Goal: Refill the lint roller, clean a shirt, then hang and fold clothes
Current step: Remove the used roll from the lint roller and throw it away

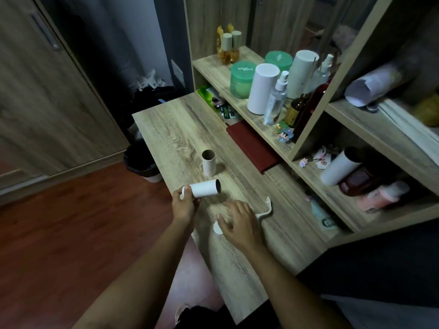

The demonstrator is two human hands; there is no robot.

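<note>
- Left forearm (pixel 147 269) and right forearm (pixel 285 276) are reaching in from six o'clock over the wooden table (pixel 180 129), and the hands are meeting near its middle.
- The left hand (pixel 184 205) is gripping the near end of the white refill roll (pixel 206 189), with fingers and thumb curled round it. The roll is hanging level just above the table, its dark open bore facing three o'clock.
- The right hand (pixel 237 222) is arching over the white lint roller handle (pixel 266 211), which is lying on the table. Its hooked end is sticking out at two o'clock of the hand. Whether the fingers are closing round the handle or only pressing on it cannot be told.
- The empty cardboard core (pixel 208 162) is standing upright at twelve o'clock of the refill roll, near but apart.
- The step in hand is probably sliding the refill onto the handle's spindle. Doing it well is likely calling for a firm hold on the handle, the bore lined up square with the spindle, and a straight push until it seats.
- The waste bin (pixel 141 162) is waiting at nine o'clock of the core.
</note>
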